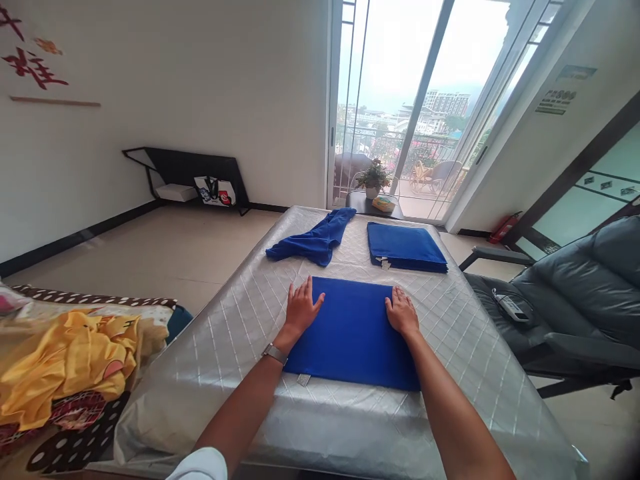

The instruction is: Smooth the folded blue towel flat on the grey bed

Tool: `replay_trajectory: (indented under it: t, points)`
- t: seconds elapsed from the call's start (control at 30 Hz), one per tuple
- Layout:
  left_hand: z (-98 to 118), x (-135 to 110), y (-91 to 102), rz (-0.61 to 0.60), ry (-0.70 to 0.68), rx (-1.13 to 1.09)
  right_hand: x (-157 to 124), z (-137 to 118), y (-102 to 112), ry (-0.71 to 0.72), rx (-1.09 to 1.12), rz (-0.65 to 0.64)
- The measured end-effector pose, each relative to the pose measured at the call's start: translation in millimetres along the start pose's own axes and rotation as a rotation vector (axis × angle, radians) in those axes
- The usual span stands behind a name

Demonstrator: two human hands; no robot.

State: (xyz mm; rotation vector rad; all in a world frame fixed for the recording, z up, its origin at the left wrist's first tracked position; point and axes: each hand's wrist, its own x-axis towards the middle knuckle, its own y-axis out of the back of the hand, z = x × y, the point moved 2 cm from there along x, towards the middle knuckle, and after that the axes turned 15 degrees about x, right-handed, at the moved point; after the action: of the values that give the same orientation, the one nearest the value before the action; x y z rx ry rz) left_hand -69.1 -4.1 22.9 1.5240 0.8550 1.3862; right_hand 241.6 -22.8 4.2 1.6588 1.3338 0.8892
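Observation:
A flat blue folding storage box (356,337), or a panel of that look, lies in front of me on the silver quilted table cover (235,333). On its left edge rests my left hand (302,307), fingers stretched out and thumb over the blue surface. My right hand (401,310) lies along the right edge with its fingers extended. Neither hand grips anything. A small white tag (303,380) sticks out at the near left edge. Beyond, a crumpled blue cloth (315,239) lies at the back left, and a stack of flat blue pieces (407,247) at the back right.
Yellow clothes (70,360) are heaped low at the left. A dark reclining chair (575,293) with a remote control (511,305) on it stands at the right. Past the table's far end, a potted plant (373,179) stands before the glass door.

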Motion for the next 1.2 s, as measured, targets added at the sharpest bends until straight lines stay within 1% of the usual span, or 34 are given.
replay_trajectory:
  t: [0.07,0.13,0.23,0.3,0.37,0.4,0.47,0.53,0.57,0.63,0.7,0.73,0.77,0.9,0.97,1.07,1.2]
  points:
    - [13,-3,5.8,0.0,-0.074,-0.051,0,0,0,0.004,0.005,0.001]
    - [33,-7,12.9,-0.009,-0.219,-0.101,-1,-1,1,0.008,0.012,0.004]
    - [78,-10,23.0,-0.026,-0.463,-0.176,-1,-1,1,0.014,0.024,0.013]
    - [115,-7,26.5,-0.035,-0.545,-0.24,-2,0,2,0.017,0.02,0.015]
    - [155,2,25.9,-0.045,-0.551,-0.322,-3,2,2,0.032,-0.001,-0.004]
    - [175,7,24.1,-0.044,-0.529,-0.377,-3,4,2,0.047,-0.012,-0.022]
    - [210,18,17.3,-0.046,-0.436,-0.497,-4,8,2,0.076,-0.021,-0.061]
    - [236,26,7.7,-0.041,-0.344,-0.596,-4,12,1,0.087,-0.017,-0.083]
    - [245,29,2.3,-0.042,-0.303,-0.634,-4,13,1,0.086,-0.01,-0.085]
    - [254,32,-7.8,-0.052,-0.207,-0.694,-3,15,1,0.086,0.003,-0.081]
    - [253,31,-14.7,-0.071,-0.112,-0.746,-2,14,1,0.087,0.013,-0.066]
    - [251,31,-16.2,-0.077,-0.085,-0.767,-2,14,1,0.089,0.015,-0.059]
    - [249,30,-16.3,-0.079,-0.082,-0.785,-1,13,1,0.088,0.014,-0.054]
    - [245,28,-10.9,-0.068,-0.15,-0.821,-2,13,2,0.073,-0.002,-0.056]
    - [245,28,-10.2,-0.089,-0.165,-0.832,-2,13,2,0.077,-0.016,-0.058]
    - [244,32,-13.3,-0.103,-0.182,-0.87,-2,11,3,0.086,-0.023,-0.049]
    - [233,39,-20.3,-0.059,-0.188,-0.938,-2,7,3,0.078,-0.03,-0.044]
